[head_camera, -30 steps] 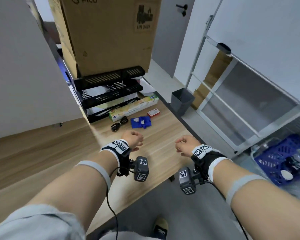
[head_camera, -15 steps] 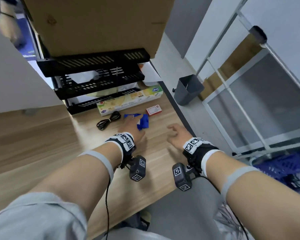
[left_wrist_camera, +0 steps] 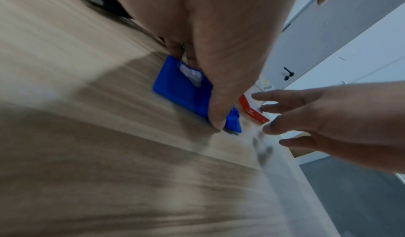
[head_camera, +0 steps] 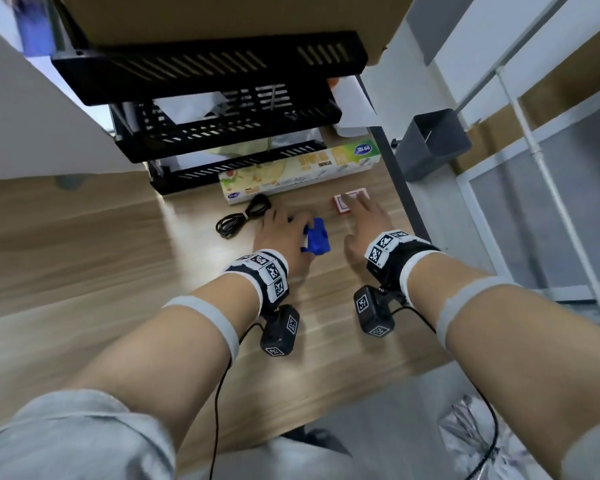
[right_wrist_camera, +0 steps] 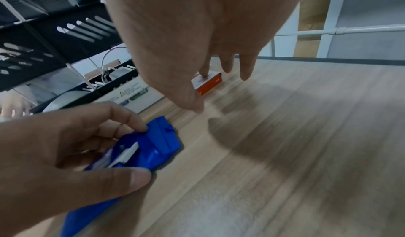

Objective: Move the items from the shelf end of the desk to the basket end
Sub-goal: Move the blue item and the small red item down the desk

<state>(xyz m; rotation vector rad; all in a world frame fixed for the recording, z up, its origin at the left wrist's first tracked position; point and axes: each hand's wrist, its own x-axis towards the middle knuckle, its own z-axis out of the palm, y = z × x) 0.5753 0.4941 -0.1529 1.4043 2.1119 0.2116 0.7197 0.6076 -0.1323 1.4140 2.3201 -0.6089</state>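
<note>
Left hand [head_camera: 280, 233] fingers curl round flat blue plastic case [head_camera: 316, 241], thumb pinching its near edge; right hand [head_camera: 364, 226] fingers spread straight, one fingertip [right_wrist_camera: 205, 74] touching small red-and-white box [head_camera: 347, 204].

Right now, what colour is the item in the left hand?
Blue item, white insert showing; left hand grips it. Clearest in right wrist view.

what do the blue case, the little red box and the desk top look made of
Blue case: likely hard plastic, glossy with moulded edges. Little red box: probably printed cardboard, with crisp corners, red sides and a white top. Desk top: wood-grain laminate by its look; solid wood can't be ruled out.
</note>
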